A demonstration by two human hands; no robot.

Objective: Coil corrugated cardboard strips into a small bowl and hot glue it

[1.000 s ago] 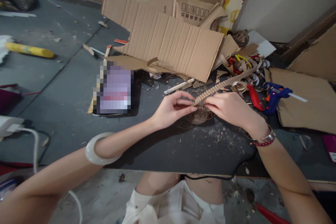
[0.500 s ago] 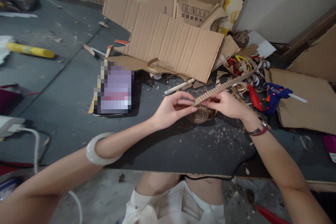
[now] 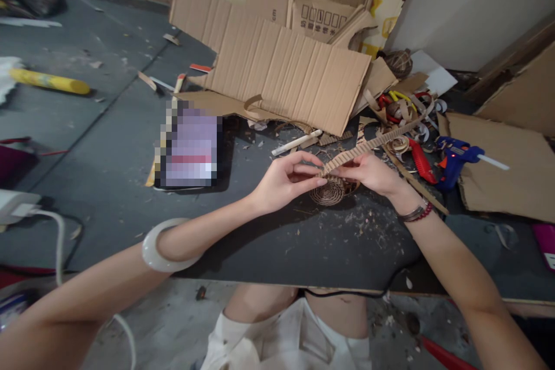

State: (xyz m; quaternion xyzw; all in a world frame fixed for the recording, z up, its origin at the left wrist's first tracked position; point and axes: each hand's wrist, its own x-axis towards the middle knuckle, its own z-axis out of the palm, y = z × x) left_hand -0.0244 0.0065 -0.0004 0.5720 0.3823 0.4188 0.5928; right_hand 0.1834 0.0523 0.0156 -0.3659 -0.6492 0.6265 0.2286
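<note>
We hold both forearms angled inward across the dark workbench, wrists low, with our hands meeting over a coiled cardboard disc. Our left hand, a pale bangle on its forearm, is turned on its side, with its fingers curled and gathered toward the near end of a corrugated cardboard strip. Our right hand, a dark beaded bracelet at its wrist, reaches in from the other side, fingers close together and pinching the strip from beneath and behind; we cannot tell exactly where its thumb lies.

The strip's near end sits just above the coil, and the strip rises away to the right of it. Beyond the coil to the right lie a blue hot glue gun and a red-handled tool; a large corrugated sheet lies beyond it.
</note>
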